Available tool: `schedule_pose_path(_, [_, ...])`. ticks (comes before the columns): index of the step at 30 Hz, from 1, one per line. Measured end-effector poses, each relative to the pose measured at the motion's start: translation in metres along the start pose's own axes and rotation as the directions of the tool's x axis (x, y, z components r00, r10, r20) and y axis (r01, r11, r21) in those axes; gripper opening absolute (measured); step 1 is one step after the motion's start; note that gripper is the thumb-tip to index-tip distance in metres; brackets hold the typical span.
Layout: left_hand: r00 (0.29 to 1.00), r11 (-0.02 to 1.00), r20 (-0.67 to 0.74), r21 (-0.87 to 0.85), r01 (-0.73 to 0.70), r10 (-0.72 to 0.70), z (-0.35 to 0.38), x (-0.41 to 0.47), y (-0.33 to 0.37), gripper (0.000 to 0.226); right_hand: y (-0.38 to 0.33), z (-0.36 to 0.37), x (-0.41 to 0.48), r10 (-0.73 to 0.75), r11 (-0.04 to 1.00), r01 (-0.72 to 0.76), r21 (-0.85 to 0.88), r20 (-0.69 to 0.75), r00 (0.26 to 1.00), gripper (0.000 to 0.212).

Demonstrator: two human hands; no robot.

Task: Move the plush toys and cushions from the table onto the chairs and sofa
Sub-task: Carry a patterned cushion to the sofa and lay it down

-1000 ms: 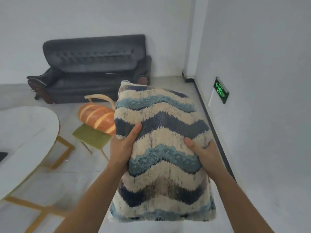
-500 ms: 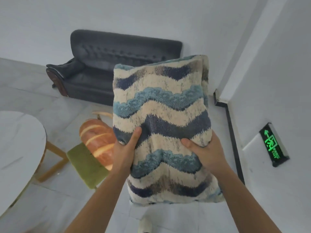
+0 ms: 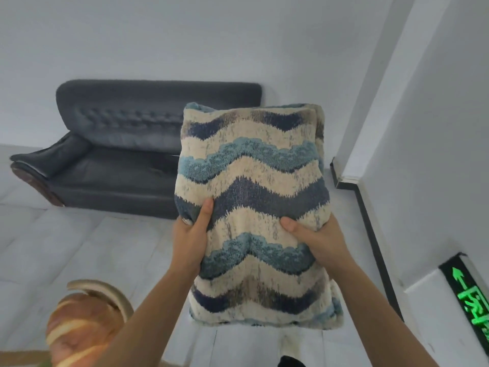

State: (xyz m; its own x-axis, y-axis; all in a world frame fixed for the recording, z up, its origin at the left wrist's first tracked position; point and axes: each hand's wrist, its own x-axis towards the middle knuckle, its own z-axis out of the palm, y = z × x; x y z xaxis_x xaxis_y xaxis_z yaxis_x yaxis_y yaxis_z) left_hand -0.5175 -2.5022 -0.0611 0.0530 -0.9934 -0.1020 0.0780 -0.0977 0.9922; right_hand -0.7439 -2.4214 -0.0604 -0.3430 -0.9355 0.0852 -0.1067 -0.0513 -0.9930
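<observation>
A: While both arms extend forward, where is the cushion (image 3: 254, 207) relative to the hands?

B: It is held upright in the air between them. The left hand (image 3: 189, 242) grips its left edge; the right hand (image 3: 317, 239) grips its right edge. Most of the cushion rises above the thumbs, and its lower part hangs below the palms.

A: Finger state?

B: Both hands are closed on the cushion. Each thumb presses the zigzag-patterned front face; the remaining fingers wrap behind it and are hidden.

A: Surroundings?

B: Beyond the fingers, the dark sofa (image 3: 119, 160) stands against the wall, apart from the cushion. Below the left forearm, a bread-shaped plush (image 3: 76, 332) rests against a curved chair back (image 3: 111, 292).
</observation>
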Motion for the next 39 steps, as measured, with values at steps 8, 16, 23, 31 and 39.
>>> schedule_pose_path(8, [0.982, 0.996, -0.182, 0.066, 0.062, -0.049, 0.023, 0.174, 0.027, 0.044, 0.001, 0.051, 0.234, 0.018, 1.000, -0.021, 0.018, 0.171, 0.985, 0.040])
schedule_pose_path(16, [0.884, 0.869, -0.357, 0.484, -0.103, 0.303, -0.044, 0.357, 0.030, 0.103, 0.032, 0.197, 0.402, -0.068, 0.988, 0.106, -0.109, 0.309, 0.949, 0.044])
schedule_pose_path(23, [0.677, 0.227, 0.208, 0.839, -0.494, 0.705, -0.072, 0.558, 0.072, 0.071, 0.033, 0.319, 0.527, -0.106, 0.818, 0.332, -0.470, 0.444, 0.890, 0.035])
schedule_pose_path(31, [0.606, 0.023, 0.387, 0.830, -0.557, 0.695, -0.048, 0.772, 0.033, 0.056, 0.066, 0.368, 0.670, 0.029, 0.769, 0.249, -0.588, 0.422, 0.906, 0.043])
schedule_pose_path(39, [0.894, 0.144, 0.353, 0.904, -0.402, 0.276, -0.021, 0.938, 0.005, 0.064, 0.161, 0.403, 0.837, 0.214, 0.500, 0.172, -0.849, 0.313, 0.925, 0.069])
